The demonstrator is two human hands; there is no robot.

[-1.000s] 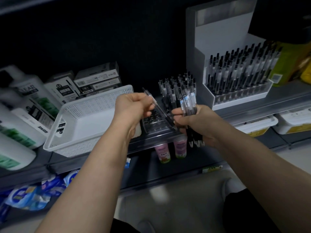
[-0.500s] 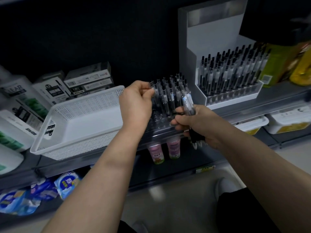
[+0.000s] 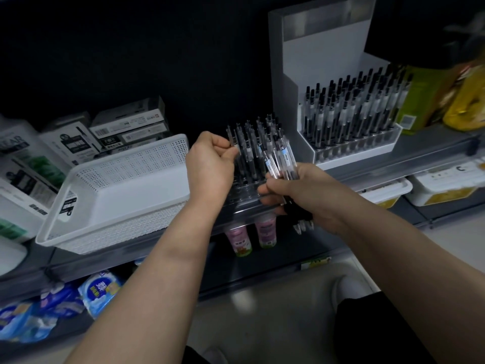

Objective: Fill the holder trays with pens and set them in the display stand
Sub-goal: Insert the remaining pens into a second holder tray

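A clear holder tray [image 3: 242, 199] sits on the shelf edge in the middle, with several clear black-tipped pens standing in its back rows. My left hand [image 3: 210, 164] pinches one pen [image 3: 232, 139] upright at the tray's left side. My right hand [image 3: 291, 191] grips a bundle of pens [image 3: 282, 160] just right of the tray, their tips sticking out below the fist. The white display stand [image 3: 309, 74] stands at the back right and holds a filled tray of pens [image 3: 351, 122].
A white perforated basket [image 3: 115, 190] sits left of the tray. Boxes [image 3: 126, 127] and white bottles [image 3: 23, 164] fill the far left. Yellow bottles [image 3: 464, 101] stand at the right. Pink tubes [image 3: 250, 236] and white tubs [image 3: 441, 185] are on the lower shelf.
My left hand brought a single tilted pen up and over to the tray's left side, where it now stands upright. The view shifted slightly; my right hand kept its bundle.
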